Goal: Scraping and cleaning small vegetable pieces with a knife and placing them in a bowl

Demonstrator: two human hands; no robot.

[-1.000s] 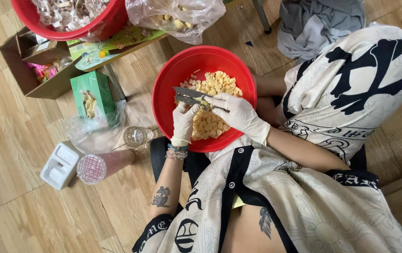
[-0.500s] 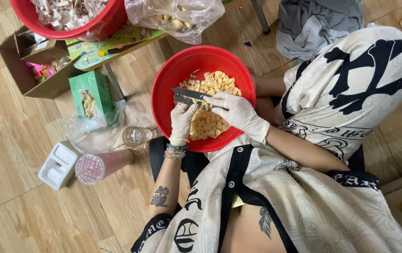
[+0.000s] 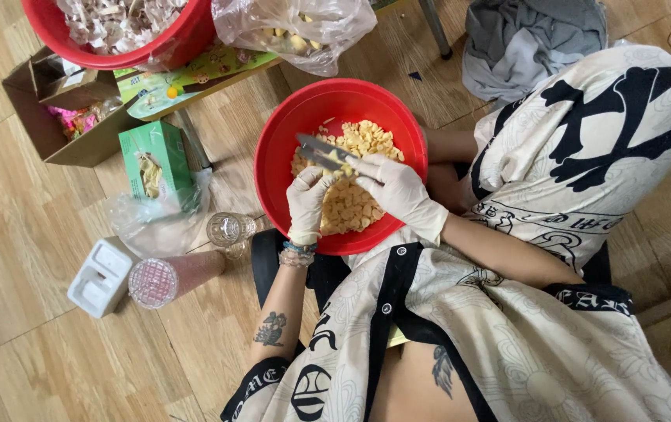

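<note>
I am holding both white-gloved hands over the round red plastic basin (image 3: 281, 148) of pale yellow kernels (image 3: 351, 207). Right hand (image 3: 398, 191) is gripping the grey metal knife (image 3: 320, 150), blade pointing up-left; left hand (image 3: 308, 202), just beside, is pinching one kernel.

The upper red basin (image 3: 77, 47) is cut off by the top edge.

Wooden floor (image 3: 23, 234): green box (image 3: 154, 160) as landmark; cardboard box (image 3: 58, 117) behind it, drinking glass (image 3: 230, 232) beside it, white block (image 3: 101, 276) in front.
</note>
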